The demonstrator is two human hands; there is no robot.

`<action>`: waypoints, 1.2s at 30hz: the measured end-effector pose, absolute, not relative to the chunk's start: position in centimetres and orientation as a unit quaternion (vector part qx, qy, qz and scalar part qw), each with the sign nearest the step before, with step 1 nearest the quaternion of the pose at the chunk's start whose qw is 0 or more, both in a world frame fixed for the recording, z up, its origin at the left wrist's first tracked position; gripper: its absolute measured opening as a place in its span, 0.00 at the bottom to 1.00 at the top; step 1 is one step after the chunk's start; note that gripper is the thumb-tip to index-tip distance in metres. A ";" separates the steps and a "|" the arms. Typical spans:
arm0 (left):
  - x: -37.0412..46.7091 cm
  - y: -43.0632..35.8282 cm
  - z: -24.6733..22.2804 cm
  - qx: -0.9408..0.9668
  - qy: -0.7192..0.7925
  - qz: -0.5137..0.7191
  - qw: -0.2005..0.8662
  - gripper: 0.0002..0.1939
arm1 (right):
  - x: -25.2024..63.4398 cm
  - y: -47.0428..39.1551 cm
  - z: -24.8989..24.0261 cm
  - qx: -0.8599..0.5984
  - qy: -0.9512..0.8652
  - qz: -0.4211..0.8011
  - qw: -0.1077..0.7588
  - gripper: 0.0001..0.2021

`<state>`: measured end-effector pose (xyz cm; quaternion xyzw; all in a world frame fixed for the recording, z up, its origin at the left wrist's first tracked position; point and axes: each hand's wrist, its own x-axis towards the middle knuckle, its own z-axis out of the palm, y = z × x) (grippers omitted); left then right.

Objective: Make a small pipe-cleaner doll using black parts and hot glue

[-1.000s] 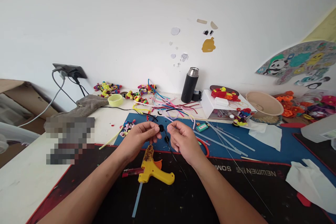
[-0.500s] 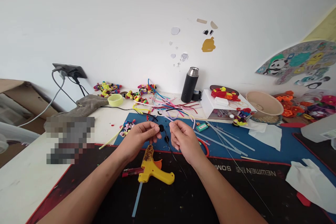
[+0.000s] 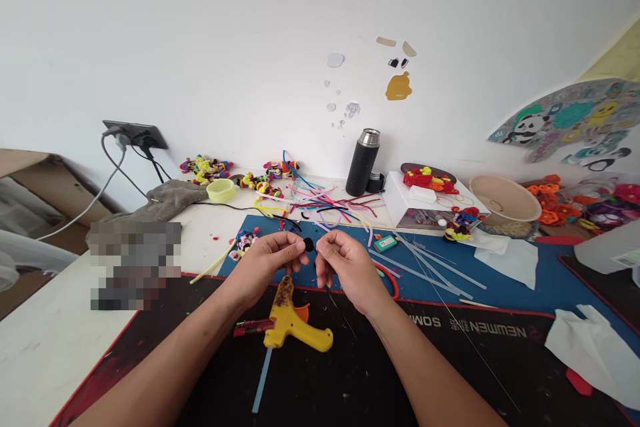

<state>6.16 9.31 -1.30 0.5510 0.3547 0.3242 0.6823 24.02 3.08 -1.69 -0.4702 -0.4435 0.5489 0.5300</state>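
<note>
pale container [image 3: 607, 243] cut off at right, dark object [image 3: 133, 263] blurred, anything in right grip [image 3: 347, 267] too small to tell

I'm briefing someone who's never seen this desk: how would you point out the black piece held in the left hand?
Find the blue mat on the desk, then the left hand over it. At its fingertips, beside the right hand, is the black piece. It's small and round, unlike the thin black strand below the right hand.

Small round black piece [image 3: 309, 245], apparently fuzzy, pinched in left fingers [image 3: 291, 252].
</note>
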 end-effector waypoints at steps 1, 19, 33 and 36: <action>6.2 9.3 -1.3 0.550 0.355 0.323 0.683 0.19 | 24.0 3.1 -1.7 -0.470 -0.444 0.549 0.529 0.22; 6.2 9.2 -1.0 0.574 0.353 0.313 0.670 0.19 | 24.1 3.3 -2.1 -0.479 -0.418 0.553 0.539 0.17; 6.1 9.0 -1.1 0.623 0.338 0.291 0.642 0.22 | 24.0 3.0 -1.6 -0.473 -0.456 0.547 0.519 0.19; 6.1 9.2 -1.3 0.618 0.352 0.312 0.630 0.21 | 24.1 3.0 -1.6 -0.469 -0.462 0.544 0.520 0.20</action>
